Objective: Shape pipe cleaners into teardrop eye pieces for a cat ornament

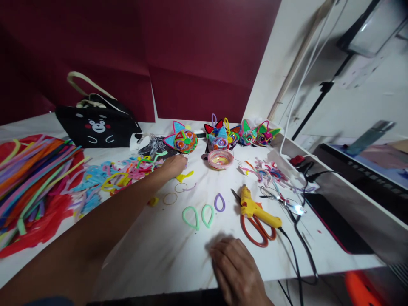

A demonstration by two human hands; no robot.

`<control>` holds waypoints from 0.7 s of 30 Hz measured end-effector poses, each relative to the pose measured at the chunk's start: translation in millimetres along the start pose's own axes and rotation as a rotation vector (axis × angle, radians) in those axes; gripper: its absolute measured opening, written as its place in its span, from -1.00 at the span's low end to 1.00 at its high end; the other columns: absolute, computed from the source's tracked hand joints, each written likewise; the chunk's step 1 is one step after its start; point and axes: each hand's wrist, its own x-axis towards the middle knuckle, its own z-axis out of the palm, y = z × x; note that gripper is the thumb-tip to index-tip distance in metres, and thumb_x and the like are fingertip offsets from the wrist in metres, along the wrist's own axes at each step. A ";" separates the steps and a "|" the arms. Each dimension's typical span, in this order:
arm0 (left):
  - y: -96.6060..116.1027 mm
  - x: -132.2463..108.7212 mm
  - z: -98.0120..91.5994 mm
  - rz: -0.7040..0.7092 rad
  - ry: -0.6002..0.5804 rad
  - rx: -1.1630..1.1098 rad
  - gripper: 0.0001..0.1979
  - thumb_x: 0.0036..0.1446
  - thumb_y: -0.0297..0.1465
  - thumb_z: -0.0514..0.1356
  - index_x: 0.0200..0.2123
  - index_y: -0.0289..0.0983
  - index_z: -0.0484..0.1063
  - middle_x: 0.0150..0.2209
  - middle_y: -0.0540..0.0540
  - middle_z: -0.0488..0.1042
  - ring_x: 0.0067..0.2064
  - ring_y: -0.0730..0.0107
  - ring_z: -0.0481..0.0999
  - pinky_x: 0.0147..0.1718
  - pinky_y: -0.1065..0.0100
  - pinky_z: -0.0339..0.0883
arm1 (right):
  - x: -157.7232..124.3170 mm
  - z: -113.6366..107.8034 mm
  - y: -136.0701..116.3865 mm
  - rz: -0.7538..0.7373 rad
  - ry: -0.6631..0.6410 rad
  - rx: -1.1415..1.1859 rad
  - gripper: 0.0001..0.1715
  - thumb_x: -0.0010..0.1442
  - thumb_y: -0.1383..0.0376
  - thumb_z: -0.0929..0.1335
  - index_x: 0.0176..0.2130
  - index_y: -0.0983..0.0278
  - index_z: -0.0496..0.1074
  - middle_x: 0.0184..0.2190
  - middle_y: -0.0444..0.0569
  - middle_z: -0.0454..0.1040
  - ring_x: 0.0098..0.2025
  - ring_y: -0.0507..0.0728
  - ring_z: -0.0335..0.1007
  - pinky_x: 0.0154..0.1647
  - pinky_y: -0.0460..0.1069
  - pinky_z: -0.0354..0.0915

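My left hand (176, 165) reaches out over the table, its fingers drawn together near a yellow fuzzy piece (185, 175); what they hold, if anything, is too small to tell. Close by stands a cat-head ornament (184, 140) of coiled pipe cleaners with blue ears. My right hand (236, 267) rests at the front edge, fingers curled together with nothing seen in them. Beyond it lie two green pipe-cleaner loops (208, 216) and a purple loop (219, 202). To its right a yellow glue gun (258, 210) lies over orange-handled scissors (255, 231).
Pipe cleaners (35, 178) lie on red plastic at left, beside a heap of colourful scraps (108, 174). A black bag (98, 123) stands behind. Several finished ornaments (247, 135) and a small pink bowl (220, 160) stand at the back. Glasses (287, 202) and cables (299, 238) lie right.
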 end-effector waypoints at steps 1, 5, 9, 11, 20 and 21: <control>0.4 1.6 -0.4 0.006 -0.006 0.012 -0.79 0.08 -0.47 0.13 -0.27 -0.37 0.56 -0.11 -0.34 0.54 -0.15 0.09 0.54 -0.22 0.26 0.37 | -0.3 0.4 -0.4 -0.003 0.007 -0.003 -0.65 0.17 0.57 0.28 -0.06 0.40 0.45 -0.27 0.12 0.53 -0.22 0.20 0.43 -0.23 0.08 0.41; 7.1 -2.9 -9.4 0.077 0.014 0.005 -0.78 0.11 -0.47 0.11 -0.24 -0.36 0.54 -0.12 -0.30 0.54 -0.14 0.13 0.53 -0.18 0.28 0.36 | -2.7 2.4 -2.0 0.002 0.024 -0.047 -0.70 0.18 0.57 0.28 -0.10 0.42 0.45 -0.30 0.13 0.53 -0.25 0.19 0.43 -0.26 0.07 0.38; 32.4 -34.4 -17.7 0.236 0.047 -0.093 -0.76 0.15 -0.44 0.11 -0.15 -0.29 0.51 -0.17 -0.13 0.55 -0.17 0.33 0.51 -0.13 0.41 0.32 | -5.2 4.2 -1.9 -0.001 0.052 -0.078 -0.70 0.18 0.58 0.28 -0.10 0.43 0.45 -0.29 0.14 0.53 -0.26 0.19 0.42 -0.28 0.06 0.36; 48.2 -59.7 -17.8 0.405 0.076 -0.247 -0.81 0.14 -0.43 0.14 -0.19 -0.29 0.50 -0.24 -0.08 0.54 -0.24 0.41 0.49 -0.18 0.46 0.31 | -5.9 4.8 -1.6 -0.002 0.058 -0.074 -0.70 0.18 0.58 0.29 -0.10 0.44 0.45 -0.29 0.14 0.53 -0.28 0.18 0.42 -0.31 0.06 0.35; 75.1 -123.5 2.4 0.725 0.062 -0.407 -0.88 0.21 -0.50 0.11 -0.24 -0.30 0.44 -0.26 -0.10 0.50 -0.22 0.38 0.47 -0.19 0.41 0.29 | -8.4 5.2 -6.3 0.018 0.030 -0.116 -0.69 0.17 0.59 0.29 -0.09 0.44 0.45 -0.27 0.13 0.53 -0.28 0.17 0.40 -0.32 0.06 0.32; 75.1 -123.0 4.9 0.747 0.066 -0.396 -0.88 0.22 -0.50 0.10 -0.25 -0.30 0.44 -0.25 -0.10 0.50 -0.21 0.37 0.47 -0.20 0.41 0.29 | -8.3 5.2 -6.3 0.020 0.034 -0.115 -0.69 0.17 0.59 0.29 -0.09 0.44 0.45 -0.28 0.13 0.53 -0.28 0.17 0.40 -0.31 0.06 0.32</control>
